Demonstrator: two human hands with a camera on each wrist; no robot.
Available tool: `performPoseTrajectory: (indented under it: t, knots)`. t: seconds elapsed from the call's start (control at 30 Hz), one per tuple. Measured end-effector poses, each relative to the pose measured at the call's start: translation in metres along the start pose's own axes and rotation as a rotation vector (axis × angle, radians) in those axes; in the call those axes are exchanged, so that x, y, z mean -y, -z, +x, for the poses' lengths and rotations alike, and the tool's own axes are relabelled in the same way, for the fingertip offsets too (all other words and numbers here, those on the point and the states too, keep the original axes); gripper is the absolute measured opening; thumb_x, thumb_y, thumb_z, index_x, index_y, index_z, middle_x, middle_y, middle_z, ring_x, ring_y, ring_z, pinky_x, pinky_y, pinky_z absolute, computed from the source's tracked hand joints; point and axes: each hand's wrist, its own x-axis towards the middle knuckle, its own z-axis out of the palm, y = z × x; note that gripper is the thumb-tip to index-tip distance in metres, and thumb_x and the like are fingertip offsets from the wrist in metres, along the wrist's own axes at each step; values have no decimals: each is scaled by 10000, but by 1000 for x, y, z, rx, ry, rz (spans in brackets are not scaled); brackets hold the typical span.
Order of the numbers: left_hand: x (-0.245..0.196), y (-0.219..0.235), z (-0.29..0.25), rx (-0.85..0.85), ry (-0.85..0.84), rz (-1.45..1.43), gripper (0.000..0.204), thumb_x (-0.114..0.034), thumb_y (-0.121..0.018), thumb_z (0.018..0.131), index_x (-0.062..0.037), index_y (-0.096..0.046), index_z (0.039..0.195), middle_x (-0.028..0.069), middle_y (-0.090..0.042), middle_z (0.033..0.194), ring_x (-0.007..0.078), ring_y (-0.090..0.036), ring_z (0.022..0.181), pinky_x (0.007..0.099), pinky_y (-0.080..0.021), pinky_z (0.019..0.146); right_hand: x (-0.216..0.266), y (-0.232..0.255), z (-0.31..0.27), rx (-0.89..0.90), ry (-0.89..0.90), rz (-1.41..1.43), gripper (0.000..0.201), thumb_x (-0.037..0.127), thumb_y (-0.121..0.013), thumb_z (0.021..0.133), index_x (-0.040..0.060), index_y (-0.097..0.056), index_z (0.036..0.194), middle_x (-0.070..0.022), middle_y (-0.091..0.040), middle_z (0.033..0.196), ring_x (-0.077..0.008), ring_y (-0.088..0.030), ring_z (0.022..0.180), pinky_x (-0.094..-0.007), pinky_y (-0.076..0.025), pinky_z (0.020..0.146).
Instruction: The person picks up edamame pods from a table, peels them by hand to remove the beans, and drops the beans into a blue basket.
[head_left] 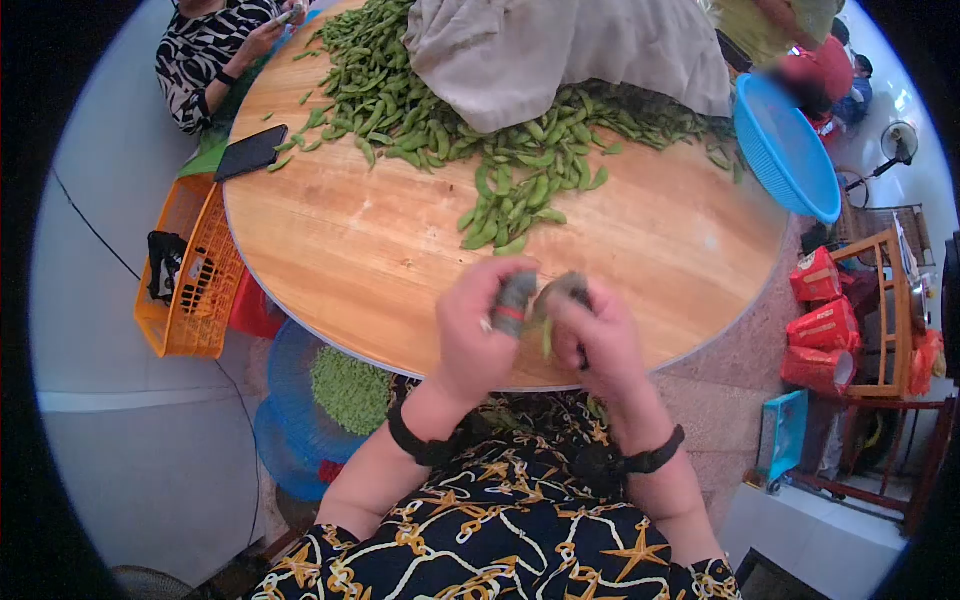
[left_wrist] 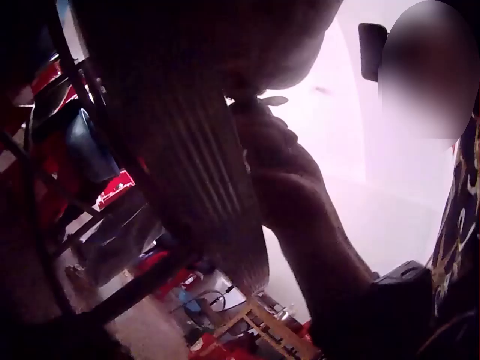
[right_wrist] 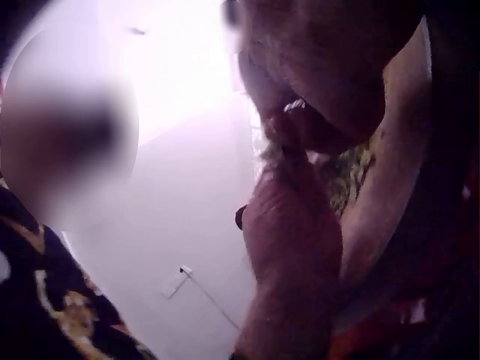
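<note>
Both hands are raised over the near table edge, fingertips close together, with a slim green pod [head_left: 547, 338] between them. The left hand [head_left: 478, 325] has curled fingers and a grey cover with a red band on one digit. Curled fingers of the right hand [head_left: 598, 330], also with dark covers, pinch the pod. Its far end is hidden. Beyond the hands, a small group of green pods [head_left: 510, 205] trails from the large heap [head_left: 400, 110]. In the dim wrist views, the right hand [left_wrist: 281, 165] and left hand [right_wrist: 292, 232] meet at the fingertips.
A grey cloth [head_left: 570, 60] covers part of the heap. On the round wooden table [head_left: 340, 230] lies a black phone [head_left: 251, 153]; a blue basket [head_left: 787, 150] leans at its right edge. Shelled beans [head_left: 350, 390] fill a blue basin below left, near a yellow crate [head_left: 205, 280].
</note>
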Motion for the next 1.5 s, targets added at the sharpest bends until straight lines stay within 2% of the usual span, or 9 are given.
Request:
performPoseTrajectory:
  t: [0.1, 0.2, 0.3, 0.53, 0.7, 0.83, 1.03, 1.2, 1.5]
  knots:
    - [12, 8, 8, -118, 346, -548, 135, -27, -476, 854, -55, -531, 974, 5, -544, 786, 66, -495, 644, 158, -380, 519, 14, 4, 5, 337, 151, -762, 223, 244, -636, 779, 24, -610, 798, -82, -597, 647, -216, -563, 543, -340, -456, 540]
    - [12, 11, 11, -186, 472, -986, 75, -80, -483, 881, -64, -514, 948, 5, -529, 764, 51, -456, 598, 140, -327, 473, 6, -1, 20, -269, 262, -1096, 208, 249, -633, 772, 47, -605, 812, -143, -598, 633, -287, -600, 582, -371, -465, 530]
    - [12, 11, 11, -146, 566, -917, 63, -117, -484, 897, -68, -510, 928, 9, -530, 768, 49, -461, 599, 139, -322, 460, -3, -11, 27, -270, 292, -1540, 204, 251, -626, 768, 52, -595, 799, -151, -593, 621, -318, -598, 588, -396, -469, 527]
    - [21, 4, 6, 63, 371, -487, 297, -110, -533, 865, -46, -517, 1154, 18, -540, 784, 47, -456, 608, 132, -340, 502, 0, 13, 19, -388, 240, -1278, 183, 218, -606, 772, 40, -571, 748, -112, -590, 583, -283, -574, 503, -374, -450, 478]
    - [3, 5, 9, 225, 578, -717, 269, -87, -584, 839, -46, -581, 1105, -17, -550, 824, 37, -487, 655, 152, -376, 552, 22, 34, 8, -93, -271, -247, 185, 193, -584, 802, 15, -609, 841, 12, -558, 637, -105, -477, 495, -258, -406, 474]
    - [8, 2, 7, 339, 647, -871, 265, -79, -651, 787, -19, -586, 1037, -17, -555, 807, 34, -491, 660, 153, -380, 548, 28, 29, 2, -7, -366, -168, 201, 186, -565, 814, 16, -614, 911, -1, -556, 642, -93, -486, 544, -243, -408, 507]
    - [17, 6, 6, 163, 592, -968, 148, -80, -683, 761, -29, -585, 858, -10, -567, 776, 49, -511, 657, 174, -407, 560, 22, 6, -20, -32, 16, -935, 217, 232, -528, 864, 32, -586, 927, 14, -467, 619, -59, -462, 589, -206, -387, 530]
    - [12, -1, 7, 122, 488, -728, 116, -71, -677, 767, -29, -583, 820, -3, -557, 725, 67, -525, 646, 194, -427, 562, 16, 10, -18, 57, -226, -149, 204, 209, -421, 928, 62, -494, 807, 37, -459, 659, -45, -417, 573, -189, -345, 502]
    - [5, 1, 5, 102, 360, -342, 112, -65, -680, 758, -20, -586, 796, -13, -547, 717, 58, -518, 663, 212, -440, 599, 8, 7, -9, -4, -282, -80, 180, 208, -450, 919, 71, -509, 820, 49, -457, 651, -28, -390, 525, -159, -299, 453]
